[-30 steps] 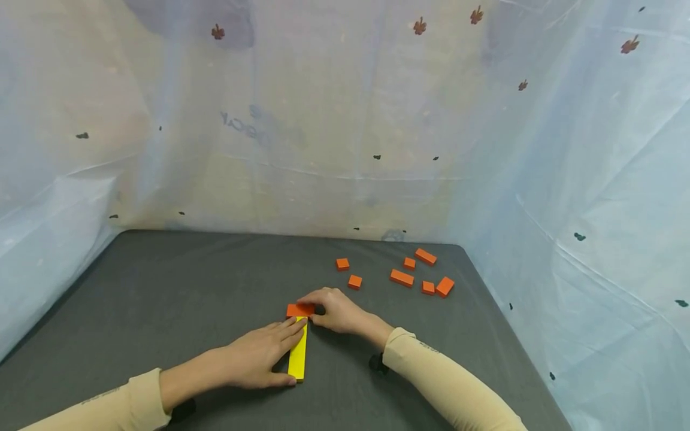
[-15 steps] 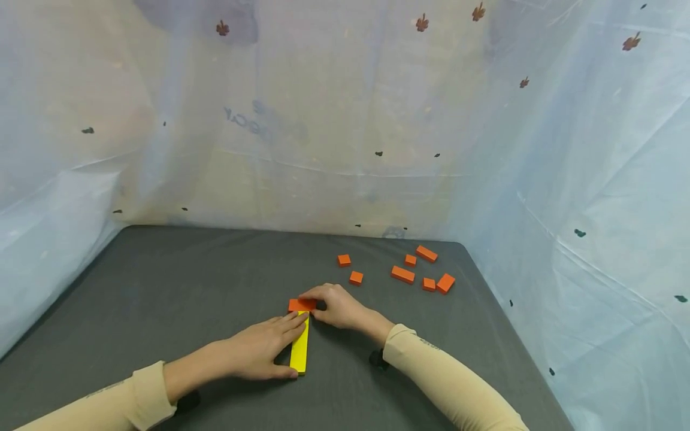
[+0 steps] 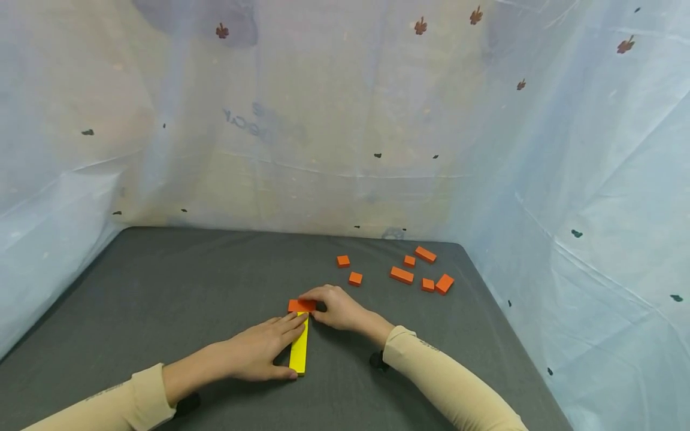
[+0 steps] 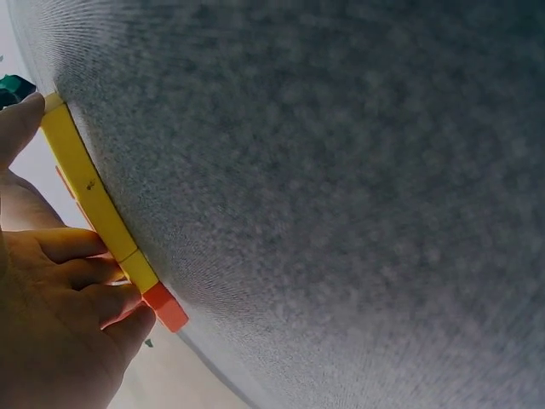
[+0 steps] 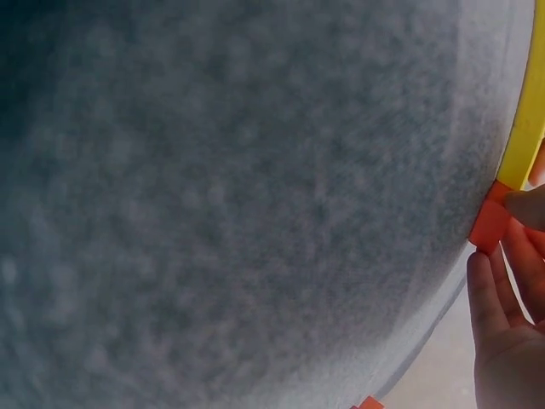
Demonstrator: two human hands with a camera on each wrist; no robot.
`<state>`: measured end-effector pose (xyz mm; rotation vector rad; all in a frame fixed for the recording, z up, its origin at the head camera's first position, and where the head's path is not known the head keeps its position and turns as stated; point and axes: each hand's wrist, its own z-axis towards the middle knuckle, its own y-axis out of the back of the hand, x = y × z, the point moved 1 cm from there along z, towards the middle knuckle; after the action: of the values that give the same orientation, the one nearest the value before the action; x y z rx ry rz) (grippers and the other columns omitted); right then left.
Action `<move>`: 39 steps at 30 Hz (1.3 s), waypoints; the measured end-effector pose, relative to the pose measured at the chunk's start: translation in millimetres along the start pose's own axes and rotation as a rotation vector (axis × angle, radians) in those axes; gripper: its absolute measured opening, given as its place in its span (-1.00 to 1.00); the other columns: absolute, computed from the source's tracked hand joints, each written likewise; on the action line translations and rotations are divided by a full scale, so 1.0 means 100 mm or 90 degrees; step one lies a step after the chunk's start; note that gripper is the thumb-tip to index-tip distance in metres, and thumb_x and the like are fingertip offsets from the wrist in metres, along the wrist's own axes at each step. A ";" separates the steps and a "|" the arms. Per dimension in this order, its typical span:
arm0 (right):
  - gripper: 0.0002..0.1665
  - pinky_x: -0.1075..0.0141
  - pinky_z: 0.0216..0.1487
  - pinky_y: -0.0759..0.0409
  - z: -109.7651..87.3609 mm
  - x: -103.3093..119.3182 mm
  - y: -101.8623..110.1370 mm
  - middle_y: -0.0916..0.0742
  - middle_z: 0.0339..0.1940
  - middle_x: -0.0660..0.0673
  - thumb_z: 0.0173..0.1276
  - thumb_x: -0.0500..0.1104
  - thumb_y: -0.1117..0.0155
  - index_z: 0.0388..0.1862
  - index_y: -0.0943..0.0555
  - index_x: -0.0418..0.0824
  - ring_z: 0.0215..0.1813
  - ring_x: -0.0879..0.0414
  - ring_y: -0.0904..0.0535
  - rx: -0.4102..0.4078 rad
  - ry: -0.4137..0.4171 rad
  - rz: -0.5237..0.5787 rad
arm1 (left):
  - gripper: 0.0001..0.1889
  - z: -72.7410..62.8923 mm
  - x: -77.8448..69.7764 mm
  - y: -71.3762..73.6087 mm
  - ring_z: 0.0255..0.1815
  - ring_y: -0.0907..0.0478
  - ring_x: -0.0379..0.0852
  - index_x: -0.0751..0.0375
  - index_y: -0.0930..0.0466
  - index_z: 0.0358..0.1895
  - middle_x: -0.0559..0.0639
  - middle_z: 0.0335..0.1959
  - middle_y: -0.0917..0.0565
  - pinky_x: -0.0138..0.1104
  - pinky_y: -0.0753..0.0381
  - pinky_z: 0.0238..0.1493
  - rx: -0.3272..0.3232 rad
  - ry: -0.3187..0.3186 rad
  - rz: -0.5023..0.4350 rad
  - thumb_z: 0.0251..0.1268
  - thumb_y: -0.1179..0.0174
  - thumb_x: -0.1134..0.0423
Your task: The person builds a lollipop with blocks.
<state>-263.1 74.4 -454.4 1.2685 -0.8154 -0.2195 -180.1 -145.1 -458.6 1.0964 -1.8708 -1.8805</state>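
Observation:
A yellow strip (image 3: 299,354) lies lengthwise on the dark table; in the left wrist view a seam divides the yellow strip (image 4: 89,183) into a long and a shorter piece. Across its far end sits an orange block (image 3: 295,306). My left hand (image 3: 259,352) rests along the strip with fingers extended, fingertips over the far part and thumb at the near end. My right hand (image 3: 339,308) pinches the orange block between thumb and fingers, covering its right end. The right wrist view shows the orange block (image 5: 490,223) against the end of the yellow.
Toward the back right lie several loose orange blocks, among them a small square one (image 3: 355,279), a longer one (image 3: 402,275) and another long one (image 3: 426,254). Translucent plastic sheeting (image 3: 302,179) hangs behind and beside the dark table (image 3: 178,287).
The yellow strip and orange block appear slightly higher in the head view than a second ago, along with the rest of the scene. Both hands keep nearly the same hold.

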 end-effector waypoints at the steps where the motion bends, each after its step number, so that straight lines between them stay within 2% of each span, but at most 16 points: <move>1: -0.47 0.22 0.37 -0.51 0.00 0.00 0.00 -0.70 0.32 -0.03 0.48 -0.26 -0.38 0.41 -0.60 -0.15 0.30 0.10 -0.60 0.001 -0.001 -0.002 | 0.01 0.00 0.00 0.00 0.69 -0.05 0.12 0.22 -0.18 0.64 0.02 0.72 -0.02 0.12 -0.24 0.54 0.001 0.001 -0.001 0.36 -0.18 -0.42; 7: -0.45 0.22 0.39 -0.50 -0.01 0.00 -0.01 -0.67 0.35 -0.02 0.50 -0.23 -0.36 0.44 -0.57 -0.13 0.33 0.11 -0.58 0.003 -0.005 -0.002 | 0.02 -0.01 0.00 0.00 0.69 -0.01 0.12 0.23 -0.15 0.65 0.02 0.73 0.00 0.12 -0.21 0.56 0.002 -0.004 0.001 0.37 -0.17 -0.42; 12: -0.46 0.18 0.39 -0.51 -0.04 -0.01 0.00 -0.67 0.36 -0.04 0.52 -0.23 -0.34 0.44 -0.57 -0.15 0.36 0.08 -0.56 -0.019 -0.006 0.018 | 0.03 -0.01 0.00 0.00 0.69 -0.03 0.11 0.24 -0.15 0.65 0.05 0.72 -0.01 0.14 -0.20 0.56 -0.003 -0.010 0.016 0.37 -0.15 -0.44; 21: -0.47 0.06 0.27 -0.63 -0.13 -0.16 0.16 -0.62 0.41 -0.15 0.52 -0.26 -0.32 0.44 -0.56 -0.24 0.30 -0.08 -0.62 -0.130 -0.062 0.098 | 0.10 0.01 0.04 0.01 0.68 -0.07 0.14 0.20 -0.18 0.65 0.09 0.70 -0.10 0.18 -0.14 0.57 -0.031 0.005 0.045 0.29 -0.07 -0.57; 27: -0.48 -0.03 0.23 -0.64 -0.22 -0.37 0.27 -0.63 0.39 -0.18 0.49 -0.28 -0.35 0.40 -0.59 -0.25 0.30 -0.14 -0.61 -0.200 -0.114 0.097 | 0.13 0.05 0.02 0.01 0.69 -0.05 0.13 0.21 -0.18 0.65 0.10 0.70 -0.09 0.16 -0.09 0.59 -0.021 0.016 0.055 0.25 -0.08 -0.59; 34: -0.48 -0.19 0.38 -0.47 -0.31 -0.59 0.35 -0.61 0.40 -0.23 0.45 -0.27 -0.39 0.37 -0.62 -0.24 0.42 -0.23 -0.50 -0.196 -0.212 0.066 | 0.12 0.07 -0.02 0.03 0.69 -0.05 0.12 0.20 -0.18 0.65 0.10 0.70 -0.08 0.15 -0.08 0.60 -0.001 0.014 0.052 0.25 -0.13 -0.57; 39: -0.51 -0.20 0.41 -0.43 -0.34 -0.73 0.40 -0.62 0.39 -0.24 0.46 -0.25 -0.39 0.34 -0.64 -0.22 0.42 -0.24 -0.49 -0.176 -0.252 0.045 | 0.11 0.08 -0.02 0.03 0.69 -0.04 0.11 0.19 -0.17 0.66 0.09 0.71 -0.07 0.13 -0.07 0.61 0.007 0.016 0.049 0.26 -0.14 -0.55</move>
<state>-303.9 154.1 -451.5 0.9450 -1.1228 -0.5194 -184.8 -138.4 -456.1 1.0313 -1.8836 -1.8087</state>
